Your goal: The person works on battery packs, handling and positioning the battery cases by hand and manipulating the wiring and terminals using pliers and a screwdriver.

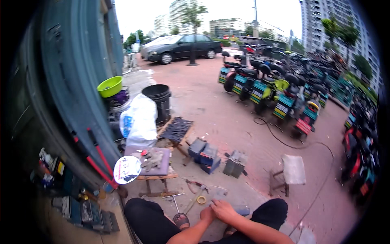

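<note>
My left hand [208, 214] and my right hand [222, 208] meet low in front of my knees, fingers curled together. Whatever is between them is hidden or too small to make out. Just right of my right hand, partly behind my wrist, lies a blue-grey object [243, 210] whose kind I cannot tell. Beyond my hands, a yellow ring like a tape roll [201, 199] rests on the ground. Farther off lie pliers with red handles [191, 187]. A long metal T-shaped tool [176, 203] is by my sandalled foot [181, 221].
Left, a stool with a purple seat [161, 167] bears grey gloves [152, 158] and a white round fan [127, 170]. Ahead stand a folding stool [176, 129], blue-grey battery-like boxes [204, 154] and a grey one [235, 164]. A pale-topped stool [294, 169] and a dark hose [321, 143] are right.
</note>
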`<state>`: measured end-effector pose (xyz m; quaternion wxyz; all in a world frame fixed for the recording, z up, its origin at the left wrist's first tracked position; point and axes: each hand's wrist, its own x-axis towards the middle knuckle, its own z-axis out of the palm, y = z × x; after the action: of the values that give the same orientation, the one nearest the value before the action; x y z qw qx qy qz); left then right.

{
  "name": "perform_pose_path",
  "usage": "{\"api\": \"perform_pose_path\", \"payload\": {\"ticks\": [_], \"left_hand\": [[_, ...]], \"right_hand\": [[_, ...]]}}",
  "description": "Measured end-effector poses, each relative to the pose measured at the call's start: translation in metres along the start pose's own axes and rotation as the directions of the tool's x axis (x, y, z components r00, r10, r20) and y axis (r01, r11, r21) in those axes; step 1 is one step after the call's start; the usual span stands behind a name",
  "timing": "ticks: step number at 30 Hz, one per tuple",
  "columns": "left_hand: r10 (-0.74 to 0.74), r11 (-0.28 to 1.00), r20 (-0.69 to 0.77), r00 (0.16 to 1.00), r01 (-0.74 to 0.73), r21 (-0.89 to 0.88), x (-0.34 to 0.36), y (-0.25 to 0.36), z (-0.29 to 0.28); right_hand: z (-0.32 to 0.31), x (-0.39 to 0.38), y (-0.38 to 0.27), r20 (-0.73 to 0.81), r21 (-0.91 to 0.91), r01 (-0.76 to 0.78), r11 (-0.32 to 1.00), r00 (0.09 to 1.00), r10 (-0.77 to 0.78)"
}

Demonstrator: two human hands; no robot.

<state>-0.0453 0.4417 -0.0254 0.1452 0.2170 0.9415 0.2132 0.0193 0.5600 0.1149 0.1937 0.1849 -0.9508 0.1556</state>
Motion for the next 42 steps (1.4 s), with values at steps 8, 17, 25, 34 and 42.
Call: {"api": "perform_pose_path", "payload": {"ticks": [8, 17, 25, 34, 42], "left_hand": [[0.114, 0.990, 0.069, 0.991, -0.108, -0.092, -0.010, 0.014, -0.024], [0.063, 0.981, 0.028, 0.998, -0.057, -0.185, -0.010, 0.014, -0.009], [0.097, 0.992, 0.064, 0.993, -0.091, -0.085, 0.004, 0.019, -0.019], [0.140, 0.987, 0.039, 0.989, -0.137, -0.083, -0.004, 0.024, -0.038], [0.206, 0.970, -0.001, 0.979, -0.204, -0.129, -0.008, 0.020, -0.013]], "right_hand": [[-0.025, 0.010, -0.007, 0.069, -0.069, -0.118, 0.991, 0.990, 0.123], [-0.017, 0.006, -0.008, 0.121, -0.025, -0.239, 0.971, 0.963, 0.241], [-0.037, 0.028, -0.008, 0.042, -0.013, -0.134, 0.991, 0.990, 0.135], [-0.026, 0.019, -0.009, 0.087, 0.004, -0.285, 0.959, 0.955, 0.283], [-0.031, 0.019, -0.003, 0.088, -0.058, -0.121, 0.991, 0.988, 0.125]]}}
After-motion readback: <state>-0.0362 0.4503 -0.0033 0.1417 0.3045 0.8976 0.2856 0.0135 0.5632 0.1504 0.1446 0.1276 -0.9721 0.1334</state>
